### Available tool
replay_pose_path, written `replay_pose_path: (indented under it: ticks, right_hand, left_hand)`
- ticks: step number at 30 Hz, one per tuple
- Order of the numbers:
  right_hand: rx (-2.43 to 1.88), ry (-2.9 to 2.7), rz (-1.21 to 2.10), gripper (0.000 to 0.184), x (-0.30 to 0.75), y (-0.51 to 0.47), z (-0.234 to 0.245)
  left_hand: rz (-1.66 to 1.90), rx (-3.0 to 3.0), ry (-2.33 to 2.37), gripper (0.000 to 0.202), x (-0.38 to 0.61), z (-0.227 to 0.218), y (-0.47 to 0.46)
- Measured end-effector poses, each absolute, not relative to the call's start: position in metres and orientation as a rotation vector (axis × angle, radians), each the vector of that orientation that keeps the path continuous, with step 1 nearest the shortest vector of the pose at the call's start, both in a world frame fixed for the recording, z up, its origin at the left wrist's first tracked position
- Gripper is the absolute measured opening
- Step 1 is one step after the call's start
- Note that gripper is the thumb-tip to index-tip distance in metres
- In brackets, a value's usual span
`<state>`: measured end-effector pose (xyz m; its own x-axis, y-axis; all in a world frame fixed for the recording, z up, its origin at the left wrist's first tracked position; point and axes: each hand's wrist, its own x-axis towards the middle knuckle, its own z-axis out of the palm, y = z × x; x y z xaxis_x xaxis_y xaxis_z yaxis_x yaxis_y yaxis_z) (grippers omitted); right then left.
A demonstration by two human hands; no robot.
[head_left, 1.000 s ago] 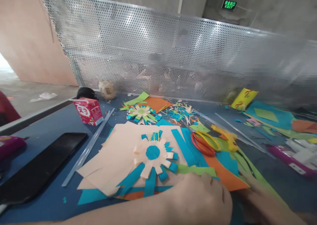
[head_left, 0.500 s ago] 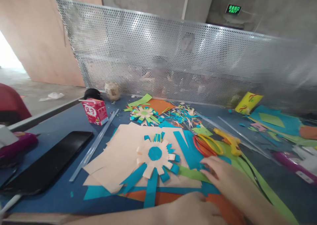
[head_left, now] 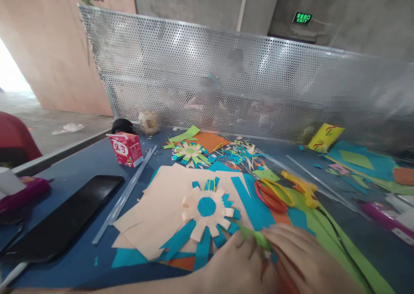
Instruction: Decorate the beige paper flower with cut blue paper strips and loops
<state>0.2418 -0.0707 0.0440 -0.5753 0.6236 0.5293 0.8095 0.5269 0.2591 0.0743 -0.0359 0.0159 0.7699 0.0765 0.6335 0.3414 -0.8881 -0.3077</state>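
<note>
A green paper strip (head_left: 262,241) is pinched between my left hand (head_left: 242,259) and my right hand (head_left: 300,253), close together at the lower right. The fingertips are partly hidden behind the knuckles. Just left of them lies a paper flower (head_left: 206,206) with a blue centre, cream looped petals and blue strips beneath. It rests on stacked cream paper sheets (head_left: 155,203), with blue and orange paper under them. Scissors (head_left: 277,208) with red and yellow handles lie beyond my right hand, on blue paper.
A yellow glue gun (head_left: 308,195) with a black cord lies at right. Leftward are a phone (head_left: 71,216), a clear glue stick (head_left: 126,195) and a red drink carton (head_left: 126,149). Paper scraps (head_left: 244,151) and a second flower (head_left: 189,151) lie before the perforated metal screen (head_left: 181,70).
My left hand has moved up and forward to meet my right hand. The green strip, formerly lying flat beside the flower, is now lifted and bent between both hands.
</note>
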Motion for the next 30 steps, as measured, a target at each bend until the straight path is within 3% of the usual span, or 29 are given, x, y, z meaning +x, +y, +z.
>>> replay_pose_path:
  ticks: [3,8,19,27,30]
  right_hand:
    - [-1.084,-2.508,-0.709,0.037,0.234,-0.06,0.049]
    - [-1.214,-2.526,-0.355,0.045,0.234,-0.054,0.039]
    - [-1.273,-2.202,-0.371,0.027,0.238,-0.052,0.009]
    - [-1.534,-1.9,0.562,0.026,0.25,-0.055,0.035]
    - [-1.554,-1.926,0.657,0.025,0.265,-0.068,0.047]
  left_hand:
    - [-0.898,-2.505,-0.369,0.011,0.075,0.019,-0.038]
    - [-0.868,-2.569,-0.403,0.01,0.068,0.02,-0.037]
    - [-0.876,-2.612,-0.463,0.009,0.062,0.017,-0.035]
    - [-0.747,-2.726,-0.494,0.007,0.056,0.028,-0.035]
    - [-0.853,-2.742,-0.462,0.011,0.056,0.026,-0.038]
